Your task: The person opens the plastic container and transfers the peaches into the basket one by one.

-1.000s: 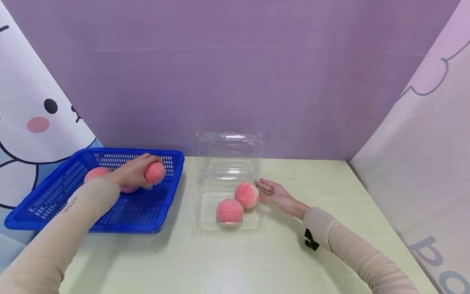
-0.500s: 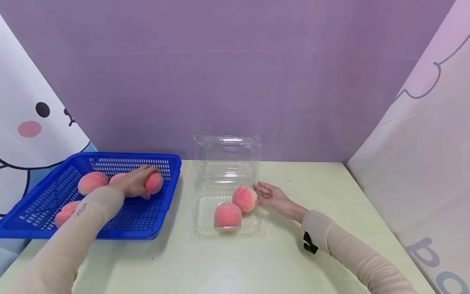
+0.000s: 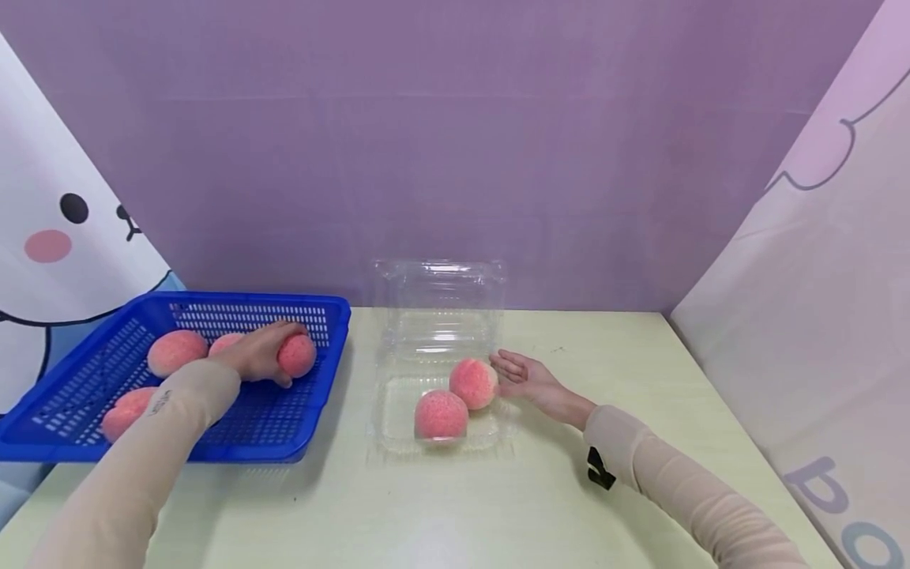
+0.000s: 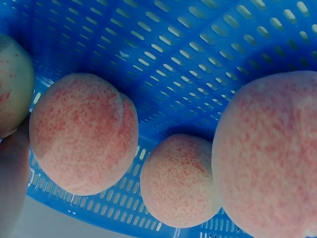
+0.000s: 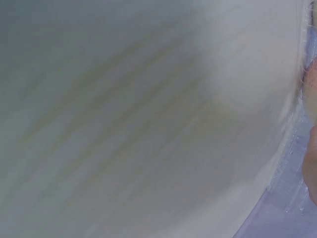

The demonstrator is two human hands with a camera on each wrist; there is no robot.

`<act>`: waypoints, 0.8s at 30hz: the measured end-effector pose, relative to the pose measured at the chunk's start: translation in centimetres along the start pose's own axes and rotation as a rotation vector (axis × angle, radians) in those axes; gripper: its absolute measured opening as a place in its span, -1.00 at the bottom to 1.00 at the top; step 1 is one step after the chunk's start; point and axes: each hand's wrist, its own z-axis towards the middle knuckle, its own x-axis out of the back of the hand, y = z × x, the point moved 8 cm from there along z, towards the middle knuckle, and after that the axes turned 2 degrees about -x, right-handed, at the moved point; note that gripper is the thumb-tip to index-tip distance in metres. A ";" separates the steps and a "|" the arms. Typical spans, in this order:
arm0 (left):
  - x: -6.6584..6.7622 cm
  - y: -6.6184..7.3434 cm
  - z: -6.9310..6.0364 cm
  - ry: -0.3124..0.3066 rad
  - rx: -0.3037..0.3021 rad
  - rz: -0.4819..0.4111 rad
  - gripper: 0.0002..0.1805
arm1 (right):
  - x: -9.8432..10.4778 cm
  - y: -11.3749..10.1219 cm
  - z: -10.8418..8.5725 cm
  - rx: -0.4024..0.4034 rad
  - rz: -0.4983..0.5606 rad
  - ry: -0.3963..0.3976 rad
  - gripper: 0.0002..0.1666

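Observation:
In the head view my left hand (image 3: 259, 350) grips a pink peach (image 3: 296, 356) at the right end of the blue basket (image 3: 313, 423). Other peaches lie behind and below the wrist, among them a large peach (image 3: 178, 353) and a peach (image 3: 128, 411) partly hidden by the sleeve. The left wrist view has the held peach (image 4: 14, 87) cut off at its left edge, against part of the hand (image 4: 14, 183). My right hand (image 3: 536, 385), fingers extended, is at the right side of a clear plastic clamshell (image 3: 398, 395). Inside sit two peaches, a rear peach (image 3: 473, 384) nearest those fingers and a front peach (image 3: 441, 416).
The clamshell's lid (image 3: 441, 308) stands raised at the back, near the purple backdrop (image 3: 455, 158). A pale table (image 3: 398, 514) carries basket and clamshell side by side. Printed cloth panels rise left and right. Pale, blurred cloth fills most of the right wrist view.
My left hand and its peach have come slightly lower in the basket, then stayed nearly still. The head view has shifted a little. My right hand keeps its place by the clamshell.

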 end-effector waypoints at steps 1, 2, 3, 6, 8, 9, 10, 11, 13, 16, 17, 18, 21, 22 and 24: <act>-0.1 0.0 0.0 0.001 -0.001 -0.004 -0.11 | 0.0 0.0 0.0 -0.001 0.003 -0.001 -0.06; -0.1 0.0 0.0 0.001 -0.004 -0.006 -0.11 | 0.0 0.1 0.0 -0.003 0.002 -0.002 -0.06; -0.2 0.1 0.0 0.001 -0.002 -0.006 -0.12 | -0.1 0.1 0.0 -0.005 0.004 -0.005 -0.05; -0.3 0.1 0.1 0.005 0.000 0.005 -0.12 | -0.1 0.2 0.1 -0.005 0.003 -0.007 -0.05; -0.3 0.1 0.2 0.010 -0.004 0.013 -0.12 | 0.0 0.2 0.1 -0.004 0.001 -0.006 -0.05; -0.3 0.1 0.3 0.008 -0.001 0.016 -0.12 | 0.0 0.2 0.1 -0.003 0.000 -0.005 -0.04; -0.3 0.2 0.3 0.004 -0.003 0.021 -0.12 | 0.1 0.2 0.1 -0.003 0.000 -0.004 -0.04; -0.4 0.2 0.3 0.002 0.003 0.024 -0.12 | 0.1 0.2 0.1 -0.004 0.002 -0.002 -0.04; -0.4 0.2 0.3 -0.010 0.006 0.032 -0.12 | 0.1 0.2 0.1 -0.006 0.007 -0.001 -0.04; -0.5 0.3 0.2 -0.022 0.006 0.042 -0.12 | 0.0 0.2 0.1 -0.007 0.011 -0.004 -0.06; -0.5 0.3 0.1 -0.022 0.009 0.044 -0.12 | 0.0 0.1 0.2 -0.007 0.011 -0.005 -0.06; -0.5 0.3 0.1 -0.023 0.003 0.045 -0.12 | -0.1 0.1 0.2 -0.007 0.009 -0.006 -0.06; -0.5 0.4 0.0 -0.030 -0.006 0.047 -0.11 | 0.0 0.1 0.1 -0.011 0.015 -0.002 -0.07; -0.6 0.4 0.0 -0.033 -0.007 0.050 -0.11 | 0.0 0.1 0.1 -0.012 0.014 0.000 -0.07; -0.7 0.3 0.0 -0.046 -0.002 0.050 -0.11 | 0.0 0.1 0.1 -0.014 0.012 0.006 -0.06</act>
